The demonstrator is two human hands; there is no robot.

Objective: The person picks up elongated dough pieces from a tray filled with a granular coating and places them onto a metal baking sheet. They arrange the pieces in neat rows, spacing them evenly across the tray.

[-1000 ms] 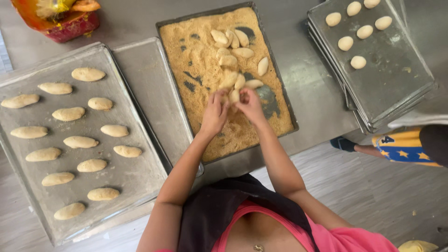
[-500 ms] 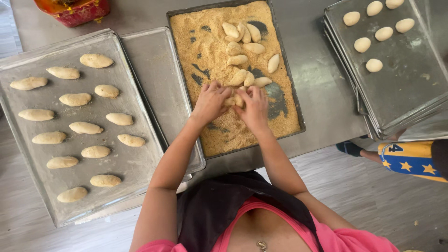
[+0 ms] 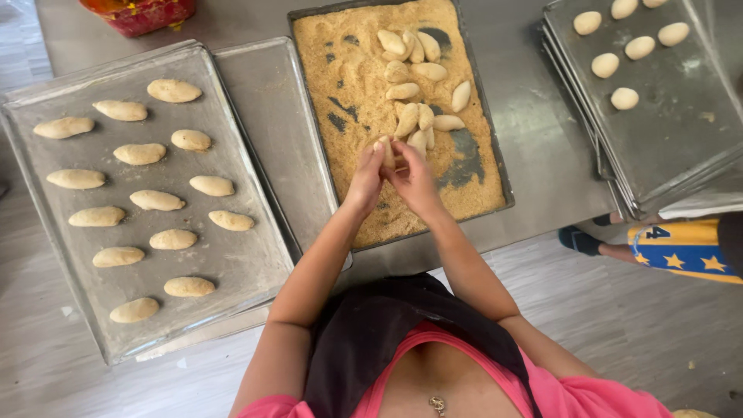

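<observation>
A grey steel table (image 3: pixel 534 155) fills the view from above, over a wooden-look floor. In the middle stands a dark tray of crumbs (image 3: pixel 352 85), brown and grainy, with bare dark patches. About 11 pale dough pieces (image 3: pixel 422 73) lie in its upper right part.

Compared with 0.5 second ago, both hands are now lifted a little from the crumbs and pressed closer together, and the view has moved slightly, so the trays sit lower and more to the left in the picture.

The left hand (image 3: pixel 365 179) and the right hand (image 3: pixel 414 182) meet above the lower half of the crumb tray, wrists bent, forearms coming up from the body. The fingers of both hands are curled and closed around 1 dough piece (image 3: pixel 389 151), which shows between the fingertips, just below the heap of other pieces. How firm the hold is I cannot tell.

On the left, a large baking tray (image 3: pixel 255 263) carries 15 shaped, crumbed pieces in rows. On the right, a stack of trays (image 3: pixel 681 147) holds round dough balls (image 3: pixel 624 98). A red container (image 3: pixel 143 14) is at the top edge. Another person's leg in blue shorts with stars (image 3: pixel 685 248) stands at the right.
</observation>
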